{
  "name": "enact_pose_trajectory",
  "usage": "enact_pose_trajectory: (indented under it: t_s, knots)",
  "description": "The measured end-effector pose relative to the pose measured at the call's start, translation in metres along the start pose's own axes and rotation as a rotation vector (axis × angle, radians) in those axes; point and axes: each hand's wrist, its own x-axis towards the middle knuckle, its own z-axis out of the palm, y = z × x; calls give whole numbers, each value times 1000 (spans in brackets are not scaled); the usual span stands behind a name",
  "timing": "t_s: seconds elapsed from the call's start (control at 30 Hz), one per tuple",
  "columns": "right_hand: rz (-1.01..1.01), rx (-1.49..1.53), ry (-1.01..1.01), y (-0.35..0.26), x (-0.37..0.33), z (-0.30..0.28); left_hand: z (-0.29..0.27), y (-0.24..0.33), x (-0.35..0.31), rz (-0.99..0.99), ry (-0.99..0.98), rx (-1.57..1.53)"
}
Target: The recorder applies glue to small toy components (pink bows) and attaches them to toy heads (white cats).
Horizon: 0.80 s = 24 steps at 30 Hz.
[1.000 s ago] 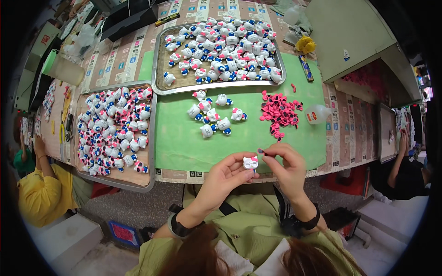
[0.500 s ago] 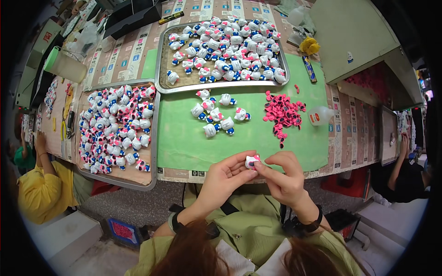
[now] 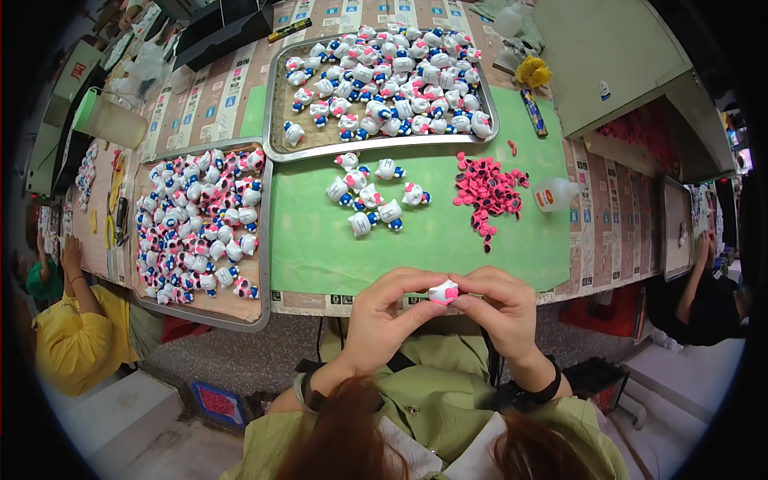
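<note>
Between the fingertips of both hands, just above the table's front edge, is a small white toy figurine (image 3: 443, 291) with pink parts. My left hand (image 3: 392, 310) pinches it from the left. From the right, my right hand (image 3: 502, 308) grips it with thumb and forefinger. Beyond my hands, a loose group of white and blue figurines (image 3: 369, 196) lies on the green mat (image 3: 320, 256). To the right of that group is a heap of small pink pieces with dark patches (image 3: 485, 190).
A metal tray (image 3: 276, 148) heaped with figurines stands at the back. Another tray (image 3: 262, 308) full of figurines, many with pink and black parts, is at the left. A clear bottle (image 3: 555, 194) lies right of the pink pieces. Co-workers sit at both sides, one in a yellow shirt (image 3: 84, 340).
The figurine has turned in my fingers and now shows more of its white side. My right hand has shifted from pressing its front to holding it from the right.
</note>
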Motion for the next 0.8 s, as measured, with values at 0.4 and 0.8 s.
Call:
enact_pose_trajectory:
  t_s: [0.4,0.8]
  knots:
    - [-13,-39,-59,-2,-1,-4,0,3,-4,33,31,109]
    - [-25,-25,-62,-3,-1,-5,0,4,-5,69,22,108]
